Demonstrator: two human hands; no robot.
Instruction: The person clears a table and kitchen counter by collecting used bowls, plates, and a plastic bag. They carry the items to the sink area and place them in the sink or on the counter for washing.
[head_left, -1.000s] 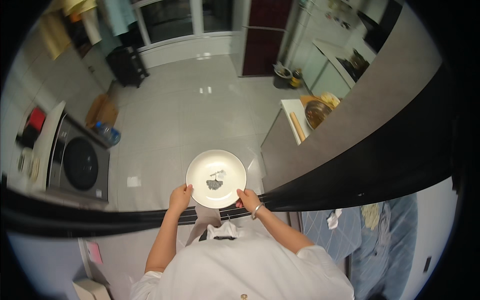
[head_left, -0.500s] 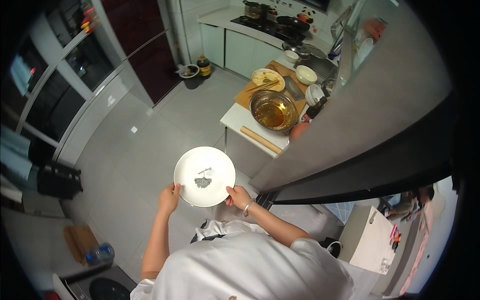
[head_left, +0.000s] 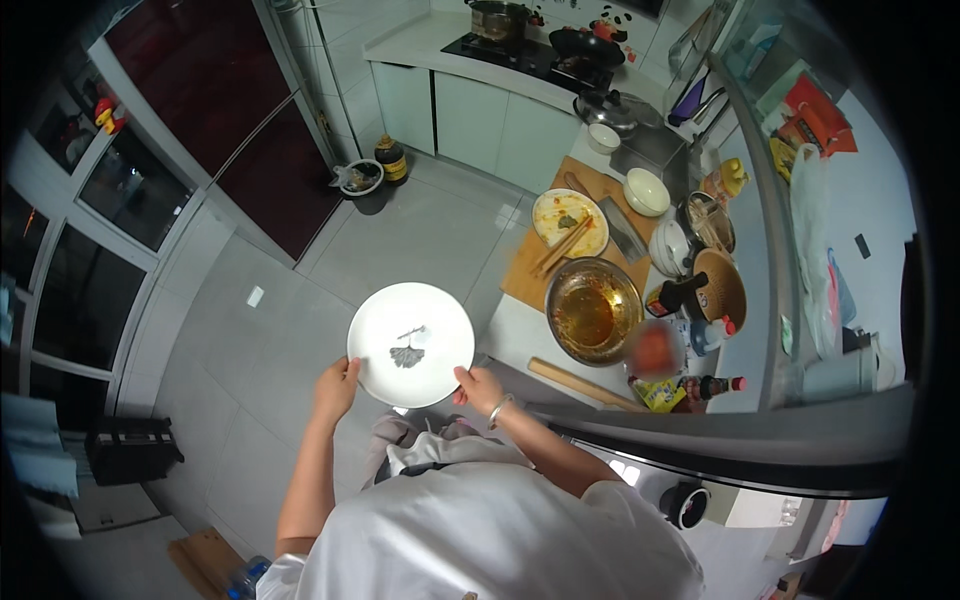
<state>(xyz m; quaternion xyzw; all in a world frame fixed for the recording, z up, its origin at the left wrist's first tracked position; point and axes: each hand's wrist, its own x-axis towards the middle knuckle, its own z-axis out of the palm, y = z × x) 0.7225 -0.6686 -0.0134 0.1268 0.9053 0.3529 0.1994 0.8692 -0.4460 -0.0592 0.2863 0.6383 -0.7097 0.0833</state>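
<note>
A round white plate (head_left: pixel 432 310) with a grey leaf print is held level in front of my body, above the floor. My left hand (head_left: pixel 335 390) grips its near left rim, thumb on top. On the near right rim, my right hand (head_left: pixel 480 390) is closed round the edge, with a bracelet at the wrist. Nothing lies on the plate. To its right, a metal bowl (head_left: pixel 572 338) with oily red-brown residue stands on the counter, beside a sauce-smeared plate (head_left: pixel 543 213) with chopsticks (head_left: pixel 566 245) across it.
A rolling pin (head_left: pixel 580 384) lies along the counter's front edge. A cleaver (head_left: pixel 624 232) rests on the wooden cutting board (head_left: pixel 524 275). Bottles and bowls crowd the right side. Ahead, a waste bin (head_left: pixel 370 200) and oil jug (head_left: pixel 392 160) stand on the floor near pale cabinets (head_left: pixel 468 118).
My view has moved forward and turned, so the counter appears closer and more of its right side shows. Both hands still hold the plate in front of me.
</note>
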